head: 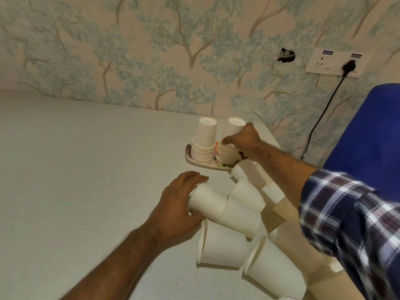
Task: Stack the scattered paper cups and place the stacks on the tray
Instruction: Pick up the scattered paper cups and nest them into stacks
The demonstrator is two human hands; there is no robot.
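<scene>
Bottom right of frame: loose paper cups (223,247) lie on their sides on the pale tabletop (75,169), crowded together, several touching or overlapping. I count at least six; more may sit under the plaid sleeve (346,224), which hides the lower right corner.

Centre frame: left hand (179,204) rests on the upper left cup of that pile, a tipped cup (207,201) with its base pointing right. Fingers are curled over its rim end and the palm is pressed to its side. The grip looks loose, more a cover than a lift; the cup seems to rest on the table.

Further back, right of centre: oval tray (190,158) near the wall. Two stacks stand on it, mouths down. The left stack (204,141) stands free, many rims banded at its foot. The right stack (228,148) is under the right hand (244,139), fingers closed around its middle, thumb side toward me. Whether its base has fully settled on the tray I cannot tell; the hand hides part of it.

Judgement: step in hand is setting the second stack down on the tray, while the left hand readies the next loose cup. The task is partway, with many cups unstacked.

Next move calls for letting go of the right stack without knocking its close neighbour, then turning the tipped cup to begin a fresh stack.
</scene>
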